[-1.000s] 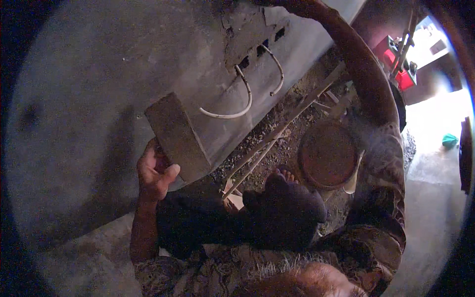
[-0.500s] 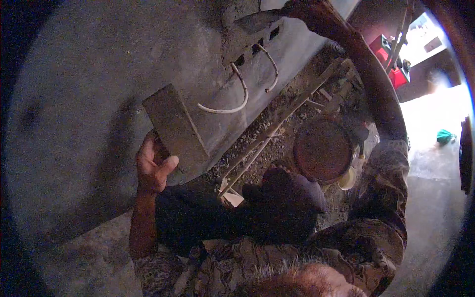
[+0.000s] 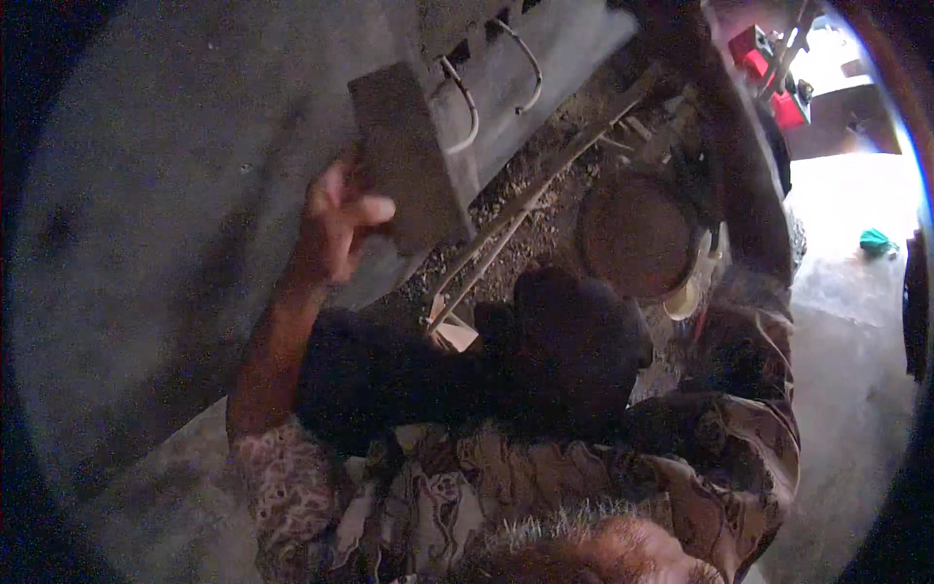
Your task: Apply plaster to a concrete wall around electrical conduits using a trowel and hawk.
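My left hand (image 3: pixel 336 229) grips the lower edge of a flat rectangular grey-brown board (image 3: pixel 404 156) and holds it close to the grey plastered wall (image 3: pixel 146 243). Just right of the board, a recessed box in the wall has two white cables (image 3: pixel 469 97) looping out of it. My right arm (image 3: pixel 739 165), in a patterned sleeve, stretches up along the right side and leaves the picture at the top, so my right hand is hidden. My dark-trousered knee (image 3: pixel 555 341) is bent below the board.
A round shallow pan (image 3: pixel 637 234) of brownish mix sits on rubble at the foot of the wall. Long thin wooden strips (image 3: pixel 516 219) lie beside it. Red items (image 3: pixel 769 58) stand at the top right, and a small green object (image 3: pixel 876 241) lies on the bright floor.
My left hand has raised the board higher up the wall toward the cable box. My right hand, which held a trowel near the box, has gone out of the top of the picture.
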`<state>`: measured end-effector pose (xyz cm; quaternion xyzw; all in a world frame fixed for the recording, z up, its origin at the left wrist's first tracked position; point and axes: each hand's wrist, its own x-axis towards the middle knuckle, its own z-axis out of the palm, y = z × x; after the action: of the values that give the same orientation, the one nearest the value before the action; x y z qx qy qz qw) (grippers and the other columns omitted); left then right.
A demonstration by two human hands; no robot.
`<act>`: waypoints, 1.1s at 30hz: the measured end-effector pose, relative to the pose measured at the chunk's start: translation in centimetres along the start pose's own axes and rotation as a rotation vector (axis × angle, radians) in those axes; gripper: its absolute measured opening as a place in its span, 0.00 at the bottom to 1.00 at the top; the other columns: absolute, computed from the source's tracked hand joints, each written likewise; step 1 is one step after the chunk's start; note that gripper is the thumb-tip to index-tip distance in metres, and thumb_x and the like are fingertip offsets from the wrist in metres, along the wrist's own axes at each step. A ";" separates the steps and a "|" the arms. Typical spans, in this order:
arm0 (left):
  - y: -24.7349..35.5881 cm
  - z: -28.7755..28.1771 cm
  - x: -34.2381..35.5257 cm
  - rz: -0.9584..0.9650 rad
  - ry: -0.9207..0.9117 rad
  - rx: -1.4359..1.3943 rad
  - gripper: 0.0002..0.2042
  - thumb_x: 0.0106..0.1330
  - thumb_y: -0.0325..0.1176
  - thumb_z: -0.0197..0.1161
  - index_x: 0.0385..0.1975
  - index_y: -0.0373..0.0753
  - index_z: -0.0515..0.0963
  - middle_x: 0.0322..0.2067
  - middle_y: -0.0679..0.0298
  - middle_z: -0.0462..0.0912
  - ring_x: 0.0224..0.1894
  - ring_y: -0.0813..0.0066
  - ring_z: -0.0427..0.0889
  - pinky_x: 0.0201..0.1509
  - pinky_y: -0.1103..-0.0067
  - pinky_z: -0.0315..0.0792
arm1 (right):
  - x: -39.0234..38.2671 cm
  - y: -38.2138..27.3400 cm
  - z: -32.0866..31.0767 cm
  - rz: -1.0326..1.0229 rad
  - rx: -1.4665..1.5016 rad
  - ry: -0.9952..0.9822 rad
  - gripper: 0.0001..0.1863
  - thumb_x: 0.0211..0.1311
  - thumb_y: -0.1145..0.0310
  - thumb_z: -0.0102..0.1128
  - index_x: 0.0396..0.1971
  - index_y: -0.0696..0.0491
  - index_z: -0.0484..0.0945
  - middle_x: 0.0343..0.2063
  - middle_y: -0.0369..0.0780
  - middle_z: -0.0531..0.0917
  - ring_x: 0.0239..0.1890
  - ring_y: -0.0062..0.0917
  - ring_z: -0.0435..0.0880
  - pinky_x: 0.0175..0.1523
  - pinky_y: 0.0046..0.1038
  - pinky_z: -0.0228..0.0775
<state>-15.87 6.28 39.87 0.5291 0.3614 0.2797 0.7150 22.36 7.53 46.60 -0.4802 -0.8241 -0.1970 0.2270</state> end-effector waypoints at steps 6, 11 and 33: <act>-0.9 1.9 4.3 0.011 -0.154 -0.312 0.25 0.49 0.25 0.59 0.52 0.33 0.69 0.41 0.60 0.79 0.39 0.70 0.81 0.41 0.73 0.80 | -3.9 -9.7 6.2 0.728 1.145 -0.215 0.18 0.66 0.56 0.54 0.36 0.59 0.78 0.25 0.31 0.77 0.31 0.14 0.71 0.37 0.22 0.67; -0.9 2.8 4.4 0.076 -0.116 -0.339 0.23 0.50 0.25 0.58 0.50 0.33 0.71 0.38 0.60 0.80 0.36 0.71 0.81 0.40 0.74 0.80 | -8.2 -10.9 5.5 0.949 1.090 -0.306 0.21 0.64 0.54 0.56 0.34 0.60 0.79 0.25 0.33 0.78 0.30 0.16 0.71 0.35 0.24 0.65; -4.8 2.8 12.0 0.001 -0.253 -0.396 0.08 0.56 0.30 0.60 0.35 0.37 0.79 0.36 0.60 0.81 0.38 0.66 0.81 0.46 0.70 0.77 | -23.1 -14.5 1.8 0.854 0.003 -0.117 0.14 0.55 0.69 0.60 0.42 0.52 0.74 0.31 0.45 0.81 0.33 0.40 0.82 0.36 0.34 0.74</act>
<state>-6.55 12.75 33.08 0.4095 0.2065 0.2772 0.8443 19.31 -14.42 30.50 -0.7883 -0.5631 -0.0562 0.2416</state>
